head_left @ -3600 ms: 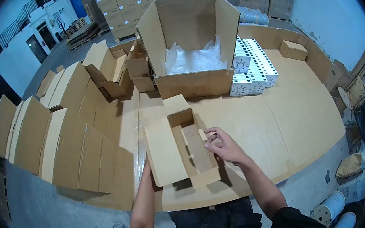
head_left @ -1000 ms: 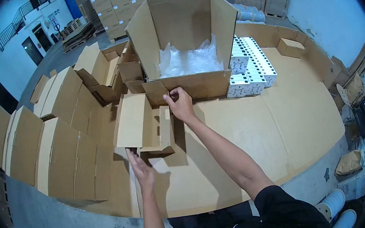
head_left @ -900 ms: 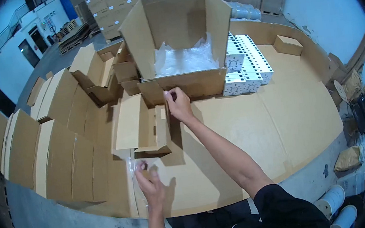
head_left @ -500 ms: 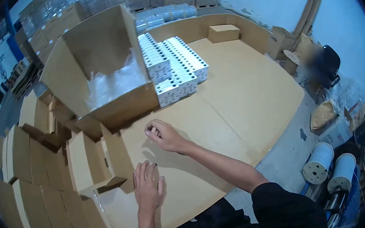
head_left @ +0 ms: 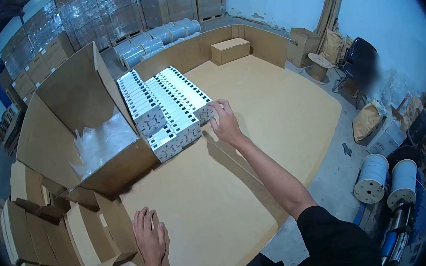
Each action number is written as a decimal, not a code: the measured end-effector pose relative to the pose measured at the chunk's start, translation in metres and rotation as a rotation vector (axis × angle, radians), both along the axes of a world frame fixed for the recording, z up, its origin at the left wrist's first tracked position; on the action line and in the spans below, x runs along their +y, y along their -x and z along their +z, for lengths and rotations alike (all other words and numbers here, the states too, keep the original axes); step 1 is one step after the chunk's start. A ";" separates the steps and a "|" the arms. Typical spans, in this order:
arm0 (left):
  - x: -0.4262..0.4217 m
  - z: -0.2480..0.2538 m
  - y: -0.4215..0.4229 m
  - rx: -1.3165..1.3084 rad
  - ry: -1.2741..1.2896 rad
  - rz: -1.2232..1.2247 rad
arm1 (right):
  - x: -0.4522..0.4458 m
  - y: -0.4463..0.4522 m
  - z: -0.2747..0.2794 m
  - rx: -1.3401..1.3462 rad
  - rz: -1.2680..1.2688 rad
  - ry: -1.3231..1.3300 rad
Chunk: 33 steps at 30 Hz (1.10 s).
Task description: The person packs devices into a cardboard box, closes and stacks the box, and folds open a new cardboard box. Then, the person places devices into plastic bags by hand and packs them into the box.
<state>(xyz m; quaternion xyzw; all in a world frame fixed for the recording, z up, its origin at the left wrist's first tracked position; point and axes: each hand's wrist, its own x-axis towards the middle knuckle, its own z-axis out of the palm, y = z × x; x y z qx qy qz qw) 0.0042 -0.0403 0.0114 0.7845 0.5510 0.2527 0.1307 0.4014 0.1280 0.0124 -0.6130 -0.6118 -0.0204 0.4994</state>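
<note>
My right hand touches the right front end of the stacked white boxes, its fingers bent at the edge. Whether it grips a box cannot be made out. Low over the cardboard-covered table is my left hand, empty, with its fingers apart. To the left of it stands an open brown carton. Behind, a large open carton holds crumpled clear plastic, directly left of the white boxes.
More brown cartons line the left side. A small closed box sits by the cardboard wall at the back. Beyond the table's right edge are a black chair, a paper bag and cable reels.
The brown carton was set down at the left and both hands let go. The view has turned right, and my right hand has gone from that carton to the white boxes.
</note>
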 end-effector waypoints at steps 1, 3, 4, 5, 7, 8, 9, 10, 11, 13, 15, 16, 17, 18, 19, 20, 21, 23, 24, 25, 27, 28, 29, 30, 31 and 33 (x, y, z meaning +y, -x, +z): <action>0.000 -0.001 0.000 0.002 -0.001 -0.003 | 0.004 -0.003 -0.001 -0.019 -0.015 0.070; 0.000 -0.004 0.001 -0.005 -0.008 0.001 | 0.011 -0.006 -0.002 -0.023 -0.027 0.102; 0.001 -0.005 0.002 -0.004 -0.008 0.000 | 0.014 -0.007 -0.002 -0.027 -0.036 0.136; 0.001 -0.006 0.002 -0.003 -0.012 0.001 | 0.016 -0.009 -0.002 -0.026 -0.038 0.138; 0.001 -0.005 0.000 -0.002 -0.012 0.000 | 0.019 -0.012 -0.003 0.005 -0.017 0.153; 0.001 -0.004 0.000 0.017 -0.011 0.006 | 0.019 -0.013 -0.004 0.006 -0.018 0.156; 0.001 -0.003 -0.001 0.036 -0.011 0.013 | 0.020 -0.014 -0.004 -0.001 -0.013 0.152; 0.000 -0.001 -0.003 0.036 -0.008 0.012 | 0.019 -0.014 -0.004 -0.009 -0.008 0.150; 0.000 0.000 -0.004 0.039 0.002 0.019 | 0.019 -0.014 -0.004 -0.008 -0.008 0.152; 0.001 0.001 -0.005 0.043 0.015 0.026 | 0.017 -0.015 -0.004 -0.032 -0.024 0.124; 0.001 -0.001 -0.005 0.020 -0.004 0.033 | 0.016 -0.017 -0.002 0.008 0.003 0.136; 0.001 -0.001 -0.006 0.019 -0.002 0.033 | 0.016 -0.017 -0.002 0.047 0.031 0.146; 0.002 -0.001 -0.007 0.008 -0.012 0.033 | 0.014 -0.017 -0.002 0.047 0.032 0.148; 0.004 0.000 -0.008 -0.004 -0.022 0.033 | 0.011 -0.017 -0.002 0.023 0.049 0.166; 0.006 0.001 -0.010 -0.005 -0.020 0.032 | 0.007 -0.016 -0.001 -0.002 0.065 0.185; 0.008 0.002 -0.011 -0.012 -0.018 0.020 | 0.004 -0.017 -0.001 -0.003 0.065 0.187; 0.011 0.003 -0.012 -0.021 -0.016 0.010 | 0.002 -0.018 -0.002 -0.056 0.088 0.170; 0.019 0.003 -0.016 -0.040 -0.048 -0.007 | -0.004 -0.020 -0.003 -0.109 0.116 0.154; 0.023 0.002 -0.018 -0.056 -0.080 -0.025 | -0.009 -0.020 -0.002 -0.079 0.100 0.127; 0.028 0.000 -0.018 -0.056 -0.077 -0.020 | -0.015 -0.019 0.000 -0.050 0.085 0.101; 0.040 -0.008 -0.019 -0.320 -0.032 -0.054 | -0.030 -0.020 0.004 -0.048 0.060 0.087; 0.045 -0.008 -0.019 -0.319 -0.025 -0.043 | -0.039 -0.017 0.008 -0.045 0.032 0.071; 0.050 -0.008 -0.020 -0.368 -0.033 -0.048 | -0.048 -0.013 0.012 -0.045 0.044 0.081; 0.053 -0.008 -0.019 -0.414 -0.040 -0.051 | -0.060 -0.005 0.022 -0.002 0.033 0.114; 0.053 -0.008 -0.016 -0.409 -0.029 -0.032 | -0.069 0.004 0.026 0.043 0.025 0.149; 0.054 -0.006 -0.017 -0.486 0.007 0.028 | -0.080 0.022 0.029 -0.035 0.051 0.138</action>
